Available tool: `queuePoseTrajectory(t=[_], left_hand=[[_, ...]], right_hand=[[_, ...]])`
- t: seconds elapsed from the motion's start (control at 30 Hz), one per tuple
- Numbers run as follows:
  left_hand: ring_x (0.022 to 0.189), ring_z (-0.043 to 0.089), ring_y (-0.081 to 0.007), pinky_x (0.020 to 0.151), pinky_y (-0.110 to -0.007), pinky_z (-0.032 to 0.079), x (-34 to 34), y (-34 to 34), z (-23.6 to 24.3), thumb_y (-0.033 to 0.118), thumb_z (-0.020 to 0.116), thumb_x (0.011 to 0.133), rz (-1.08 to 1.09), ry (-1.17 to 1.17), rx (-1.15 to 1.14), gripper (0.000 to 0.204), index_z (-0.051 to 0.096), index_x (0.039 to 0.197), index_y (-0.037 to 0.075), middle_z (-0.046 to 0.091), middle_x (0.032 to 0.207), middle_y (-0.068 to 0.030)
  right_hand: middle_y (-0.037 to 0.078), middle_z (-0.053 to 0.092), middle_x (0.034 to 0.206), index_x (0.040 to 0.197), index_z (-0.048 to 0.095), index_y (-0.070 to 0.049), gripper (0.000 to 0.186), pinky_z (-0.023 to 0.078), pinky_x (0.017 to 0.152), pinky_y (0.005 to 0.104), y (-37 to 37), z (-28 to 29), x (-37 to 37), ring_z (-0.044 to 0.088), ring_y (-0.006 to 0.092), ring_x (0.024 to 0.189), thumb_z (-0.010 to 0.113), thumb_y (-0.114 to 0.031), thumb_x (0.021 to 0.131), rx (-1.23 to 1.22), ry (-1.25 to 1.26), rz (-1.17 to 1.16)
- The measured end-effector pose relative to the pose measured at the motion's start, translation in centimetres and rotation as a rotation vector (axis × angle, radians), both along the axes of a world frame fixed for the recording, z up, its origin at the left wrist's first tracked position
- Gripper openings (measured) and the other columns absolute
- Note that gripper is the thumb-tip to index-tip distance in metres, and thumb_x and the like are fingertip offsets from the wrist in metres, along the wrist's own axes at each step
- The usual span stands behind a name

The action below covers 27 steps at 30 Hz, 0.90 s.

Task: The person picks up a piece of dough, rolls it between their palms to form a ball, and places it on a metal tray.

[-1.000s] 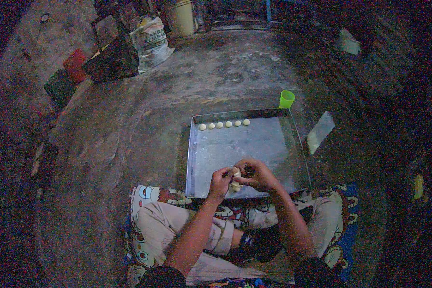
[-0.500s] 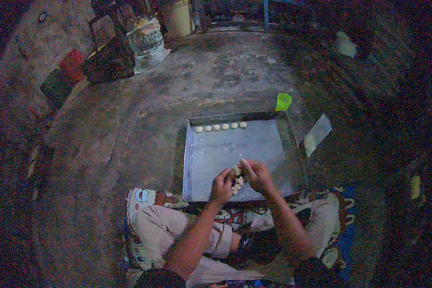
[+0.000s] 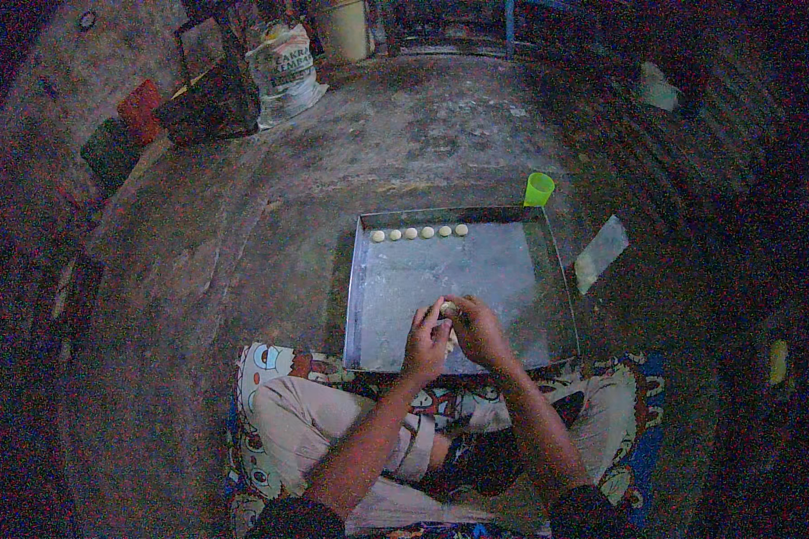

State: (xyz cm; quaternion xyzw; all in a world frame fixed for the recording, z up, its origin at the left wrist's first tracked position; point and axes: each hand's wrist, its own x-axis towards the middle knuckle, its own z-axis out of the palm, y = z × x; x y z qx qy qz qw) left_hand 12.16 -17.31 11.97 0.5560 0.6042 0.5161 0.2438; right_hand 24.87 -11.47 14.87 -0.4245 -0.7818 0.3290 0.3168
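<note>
Over the near part of a shallow metal tray (image 3: pixel 476 265), my two hands meet around a small pale piece of dough (image 3: pixel 448 309). The fingers of my left hand (image 3: pixel 429 340) press it from the left. My right hand (image 3: pixel 479 331) curls over it from the right, covering part of it. Below the fingers, some loose dough (image 3: pixel 451 343) shows in the gap between my hands, mostly hidden. Along the tray's far left side, several round dough balls (image 3: pixel 411 234) sit in a row.
A green cup (image 3: pixel 538 189) stands at the tray's far right corner. Beside the tray's right wall lies a clear plastic packet (image 3: pixel 602 254). My crossed legs rest on a cartoon-print mat (image 3: pixel 265 359). Farther off are a white sack (image 3: pixel 286 76) and a pale bucket (image 3: pixel 343 31).
My hands have closed in on the dough piece, and my left fingers have straightened upward against it. The loose dough beneath is now more covered. The whole view has shifted slightly.
</note>
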Motion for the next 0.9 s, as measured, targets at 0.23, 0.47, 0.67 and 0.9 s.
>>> queuePoseTrajectory(t=[0.23,0.47,0.67,0.9], left_hand=[[0.085,0.065,-0.0146,0.078,-0.029,0.052,0.2,0.0,0.3,0.025,0.064,0.094,0.000,-0.823,-0.455,0.035,0.060,0.120,0.001,0.067,0.095,-0.0042],[0.088,0.061,-0.0124,0.078,-0.027,0.051,-1.5,0.5,1.0,0.019,0.058,0.097,0.048,-0.715,-0.268,0.022,0.061,0.111,0.002,0.065,0.096,-0.0042],[0.083,0.057,-0.0093,0.075,-0.026,0.048,-2.7,-1.3,0.5,0.019,0.051,0.100,0.161,-0.702,-0.220,0.023,0.062,0.110,0.002,0.064,0.098,-0.0017],[0.079,0.062,-0.0142,0.069,-0.029,0.050,-3.9,-1.0,0.8,0.032,0.048,0.100,-0.210,-1.364,-0.324,0.031,0.062,0.115,0.009,0.065,0.092,-0.0017]], right_hand=[[0.019,0.062,0.090,0.095,0.064,0.001,0.024,0.049,0.071,0.0427,0.0,0.9,0.4,0.060,0.0387,0.081,0.055,-0.021,0.094,0.119,-0.236,0.025],[0.007,0.065,0.082,0.100,0.065,0.001,0.028,0.049,0.068,0.0322,0.4,-2.1,0.6,0.059,0.0170,0.070,0.058,-0.026,0.096,-0.481,0.211,0.064],[0.006,0.063,0.086,0.120,0.061,-0.003,0.032,0.051,0.069,0.0304,-2.9,2.6,-2.5,0.059,0.0166,0.076,0.067,-0.013,0.090,-0.371,0.189,0.056],[0.013,0.056,0.092,0.113,0.062,-0.002,0.026,0.051,0.069,0.0310,-2.6,2.2,-3.8,0.060,0.0215,0.082,0.066,-0.007,0.088,0.091,0.186,0.076]])
